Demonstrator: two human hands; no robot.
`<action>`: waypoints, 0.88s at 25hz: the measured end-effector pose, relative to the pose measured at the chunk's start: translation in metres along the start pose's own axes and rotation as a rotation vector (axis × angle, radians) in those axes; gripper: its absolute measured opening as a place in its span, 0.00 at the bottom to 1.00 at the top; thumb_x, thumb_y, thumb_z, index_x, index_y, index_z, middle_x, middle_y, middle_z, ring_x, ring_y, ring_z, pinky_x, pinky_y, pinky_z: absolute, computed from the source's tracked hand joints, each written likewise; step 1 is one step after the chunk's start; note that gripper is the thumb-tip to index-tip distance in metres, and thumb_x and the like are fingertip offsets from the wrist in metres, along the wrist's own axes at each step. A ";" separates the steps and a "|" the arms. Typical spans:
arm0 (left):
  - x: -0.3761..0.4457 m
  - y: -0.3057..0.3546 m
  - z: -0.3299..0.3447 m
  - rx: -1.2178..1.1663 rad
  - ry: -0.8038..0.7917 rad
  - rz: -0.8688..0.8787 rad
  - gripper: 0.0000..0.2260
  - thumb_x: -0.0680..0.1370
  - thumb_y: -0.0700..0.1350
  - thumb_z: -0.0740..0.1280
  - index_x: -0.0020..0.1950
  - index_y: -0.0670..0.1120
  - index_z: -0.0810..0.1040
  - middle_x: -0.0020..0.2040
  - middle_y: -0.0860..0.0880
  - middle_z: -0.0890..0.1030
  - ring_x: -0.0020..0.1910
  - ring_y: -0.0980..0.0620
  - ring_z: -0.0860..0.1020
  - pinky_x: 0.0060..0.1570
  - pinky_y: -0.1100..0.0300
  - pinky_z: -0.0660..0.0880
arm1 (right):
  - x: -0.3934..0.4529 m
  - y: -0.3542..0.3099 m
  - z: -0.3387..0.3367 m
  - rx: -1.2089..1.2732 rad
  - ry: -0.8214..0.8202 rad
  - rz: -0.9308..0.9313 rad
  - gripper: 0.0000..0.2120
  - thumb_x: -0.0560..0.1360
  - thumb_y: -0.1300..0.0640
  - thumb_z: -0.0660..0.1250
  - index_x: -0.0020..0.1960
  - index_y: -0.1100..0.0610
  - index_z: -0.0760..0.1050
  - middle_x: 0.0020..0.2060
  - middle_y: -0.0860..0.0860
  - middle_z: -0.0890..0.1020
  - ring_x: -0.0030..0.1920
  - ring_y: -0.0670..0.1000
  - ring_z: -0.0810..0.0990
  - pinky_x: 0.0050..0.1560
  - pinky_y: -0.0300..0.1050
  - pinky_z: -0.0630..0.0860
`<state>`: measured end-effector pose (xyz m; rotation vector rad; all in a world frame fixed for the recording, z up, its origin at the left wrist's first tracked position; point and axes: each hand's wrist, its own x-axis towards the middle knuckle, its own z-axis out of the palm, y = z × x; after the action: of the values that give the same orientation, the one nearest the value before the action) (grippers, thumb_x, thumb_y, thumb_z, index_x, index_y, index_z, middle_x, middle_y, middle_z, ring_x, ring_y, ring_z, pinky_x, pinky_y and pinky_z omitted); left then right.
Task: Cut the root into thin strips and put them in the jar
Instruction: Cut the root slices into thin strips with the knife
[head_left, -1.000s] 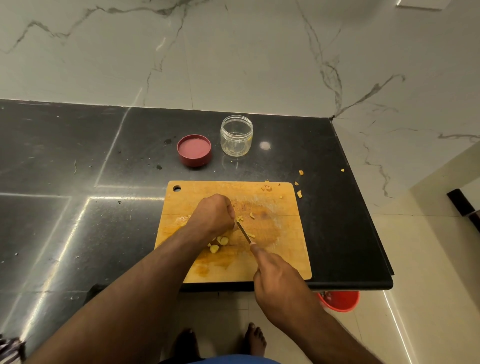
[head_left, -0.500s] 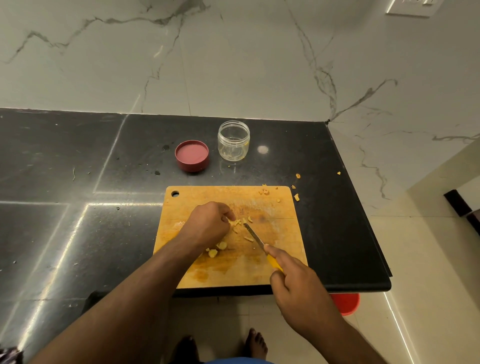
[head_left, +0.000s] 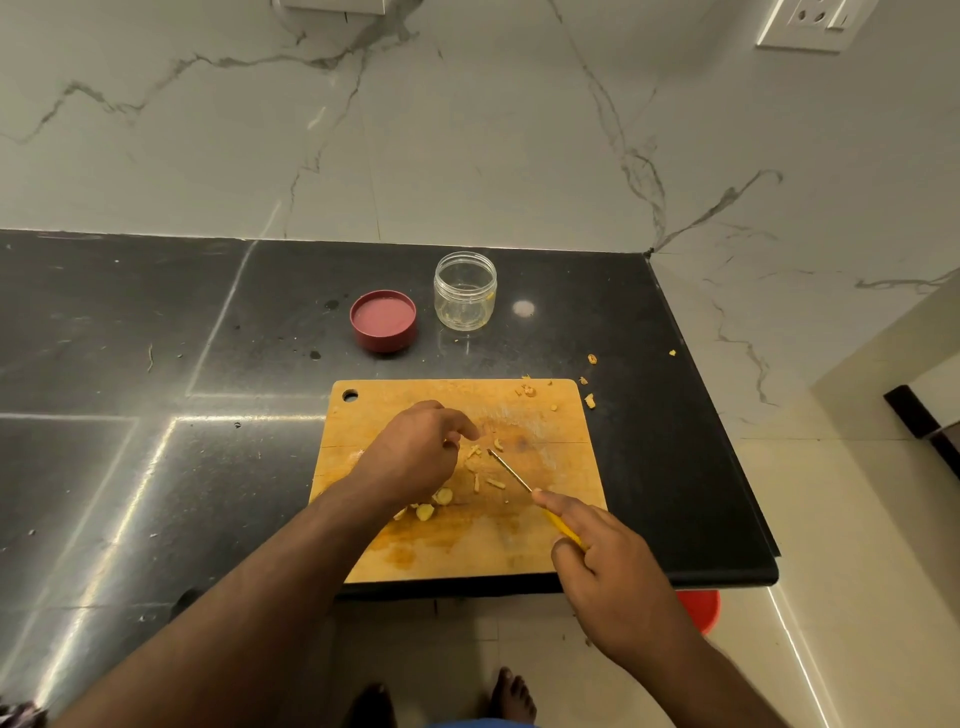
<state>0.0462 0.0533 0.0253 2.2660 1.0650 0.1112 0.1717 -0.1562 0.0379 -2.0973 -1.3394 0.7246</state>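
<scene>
Wooden cutting board (head_left: 545, 519) on black worktop (head_left: 156, 364), taken as landmark. Right hand (head_left: 613, 582) grips yellow-handled knife (head_left: 511, 475), forefinger laid along the blade, tip pointing to board centre. Left hand (head_left: 415, 457) over board centre-left, fingers loosely curled; whether they pinch a piece, cannot tell. Cut root strips (head_left: 480, 467) lie at board centre, chunkier root pieces (head_left: 434, 505) nearer the front. Beyond the board: open glass jar (head_left: 465, 291), red lid (head_left: 384, 320) beside it.
</scene>
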 end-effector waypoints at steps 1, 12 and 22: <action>0.000 0.000 0.000 0.003 -0.016 -0.012 0.16 0.81 0.37 0.63 0.60 0.54 0.83 0.57 0.54 0.79 0.52 0.57 0.75 0.45 0.65 0.75 | 0.000 0.003 -0.003 0.007 -0.010 0.008 0.21 0.80 0.57 0.59 0.70 0.39 0.70 0.56 0.38 0.76 0.43 0.38 0.75 0.43 0.31 0.71; -0.009 0.006 0.004 -0.092 -0.180 0.063 0.07 0.77 0.44 0.74 0.51 0.55 0.86 0.51 0.57 0.79 0.49 0.57 0.76 0.47 0.57 0.77 | 0.004 0.017 -0.012 0.263 -0.064 0.067 0.22 0.77 0.63 0.64 0.58 0.36 0.80 0.44 0.42 0.82 0.36 0.49 0.76 0.35 0.43 0.74; -0.005 0.001 0.010 0.032 -0.029 0.026 0.14 0.82 0.41 0.65 0.64 0.54 0.82 0.63 0.53 0.82 0.63 0.53 0.76 0.61 0.56 0.77 | 0.005 0.028 -0.021 0.014 -0.003 -0.081 0.13 0.78 0.56 0.67 0.57 0.39 0.81 0.44 0.38 0.77 0.48 0.40 0.77 0.42 0.30 0.71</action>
<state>0.0472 0.0444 0.0194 2.3037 1.0293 0.0720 0.2053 -0.1648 0.0331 -2.0189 -1.4084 0.7012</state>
